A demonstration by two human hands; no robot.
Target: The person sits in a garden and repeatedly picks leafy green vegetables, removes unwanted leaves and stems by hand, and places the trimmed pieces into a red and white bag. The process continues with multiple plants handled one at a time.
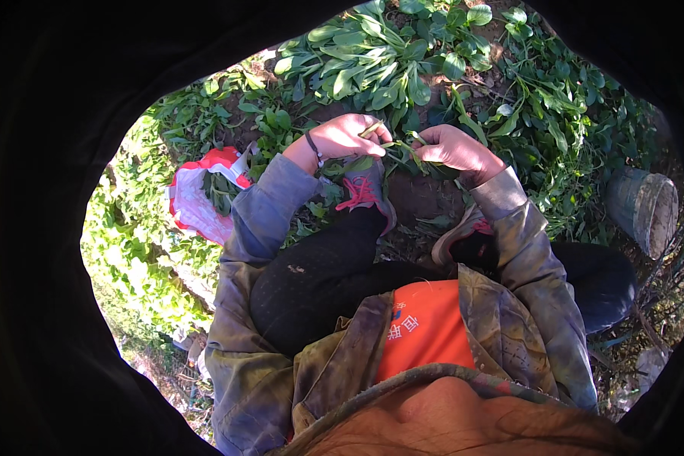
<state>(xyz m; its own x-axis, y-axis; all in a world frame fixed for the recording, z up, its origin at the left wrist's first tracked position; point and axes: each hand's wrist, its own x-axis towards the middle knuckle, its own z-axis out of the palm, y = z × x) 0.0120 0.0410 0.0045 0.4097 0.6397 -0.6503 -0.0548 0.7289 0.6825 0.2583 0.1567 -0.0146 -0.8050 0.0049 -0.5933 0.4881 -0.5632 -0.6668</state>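
My left hand (pixel 350 137), with a dark beaded bracelet at the wrist, is closed around a few cut plant stems (pixel 371 130) near the middle of the view. Just right of it, my right hand (pixel 453 149) pinches a green leafy stem (pixel 415 153) between thumb and fingers. A thin piece of stem bridges the small gap between the hands. Both hands are above the soil, in front of my shoes. Beyond them lies a large heap of leafy greens (pixel 370 62) with broad leaves and pale stalks.
A red and white bag (pixel 196 196) stands open at the left with dark leaves inside. A dirty plastic bucket (pixel 641 208) lies tilted at the right. Low green plants (pixel 553 114) grow around. My grey shoe (pixel 370 191) with pink laces rests on the ground. Dark fabric frames the view.
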